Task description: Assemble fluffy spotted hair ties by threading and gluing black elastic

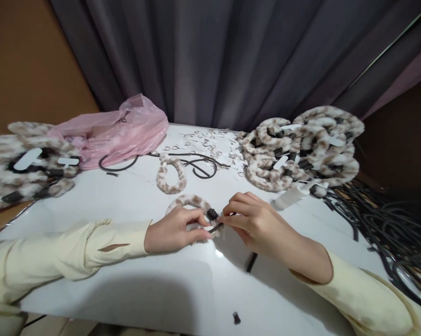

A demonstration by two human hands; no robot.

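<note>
A spotted plush ring with a black gathered piece on its right side lies at the table's middle. My left hand pinches the ring's lower right part, where a small white bit shows between thumb and forefinger. Close on the right, my right hand has its fingertips closed on a black cord, which reaches toward my left fingertips. Below my right wrist, a black cord end shows over the table. Another spotted ring lies just behind.
Plush ring piles with white tags stand at left and right. Around them are a pink plastic bag, small metal rings, a loose black cord, a white bottle, a bundle of black cords and a small black piece.
</note>
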